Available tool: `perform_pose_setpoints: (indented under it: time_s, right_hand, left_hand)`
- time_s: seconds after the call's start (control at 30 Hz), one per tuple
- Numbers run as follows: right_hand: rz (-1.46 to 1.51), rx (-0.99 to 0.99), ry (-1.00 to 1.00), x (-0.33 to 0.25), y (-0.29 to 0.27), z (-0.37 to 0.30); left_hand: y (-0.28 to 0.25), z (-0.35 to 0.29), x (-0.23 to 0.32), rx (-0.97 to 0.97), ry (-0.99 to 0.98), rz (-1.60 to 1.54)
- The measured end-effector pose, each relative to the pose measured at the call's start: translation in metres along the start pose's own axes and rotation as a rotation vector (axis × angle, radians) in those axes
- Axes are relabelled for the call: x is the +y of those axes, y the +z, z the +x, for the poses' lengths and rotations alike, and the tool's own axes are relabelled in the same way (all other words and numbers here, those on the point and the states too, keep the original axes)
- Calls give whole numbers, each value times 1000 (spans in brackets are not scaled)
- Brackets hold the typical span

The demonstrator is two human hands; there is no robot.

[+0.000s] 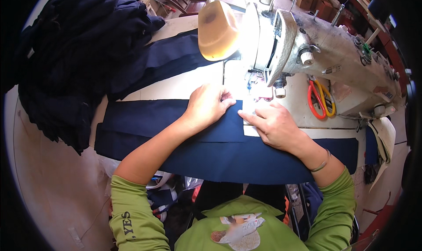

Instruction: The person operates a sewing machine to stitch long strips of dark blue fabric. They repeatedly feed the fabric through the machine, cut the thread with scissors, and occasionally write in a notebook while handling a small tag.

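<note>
A navy fabric panel (198,163) lies across the sewing table in front of me, with a second strip-like layer at its upper left. My left hand (207,105) rests on this layer, thumb and fingers pinched at its top edge near the right end. My right hand (276,124) stretches its index finger to the layer's right edge, the other fingers partly bent; I see nothing gripped in it. Just beyond both hands is the needle area of a sewing machine (325,44), brightly lit. The fabric is apart from the needle.
A big heap of dark navy fabric (66,62) covers the table's left, one long piece (171,57) reaching toward the machine. A yellowish lamp shade (217,31) hangs left of the machine head. Red-and-yellow-handled scissors (317,100) lie under the machine arm. A chair (180,0) stands beyond.
</note>
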State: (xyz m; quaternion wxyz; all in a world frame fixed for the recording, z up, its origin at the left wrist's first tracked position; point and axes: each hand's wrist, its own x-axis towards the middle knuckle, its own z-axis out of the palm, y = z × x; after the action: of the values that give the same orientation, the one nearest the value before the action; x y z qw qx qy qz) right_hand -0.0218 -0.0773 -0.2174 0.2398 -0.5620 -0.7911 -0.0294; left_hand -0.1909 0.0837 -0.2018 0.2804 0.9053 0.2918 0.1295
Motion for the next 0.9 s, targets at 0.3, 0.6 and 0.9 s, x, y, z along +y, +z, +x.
perform_pose_setpoints:
  time_s: [0.3, 0.6, 0.9]
  right_hand:
    - [-88, -18, 19, 2, -3, -4]
    - [-146, 45, 92, 7, -7, -3]
    - [-166, 32, 131, 7, -6, -3]
  left_hand:
    - [6, -38, 3, 9, 640, 324]
    - [15, -15, 3, 12, 613, 228]
    - [18, -13, 1, 44, 605, 223]
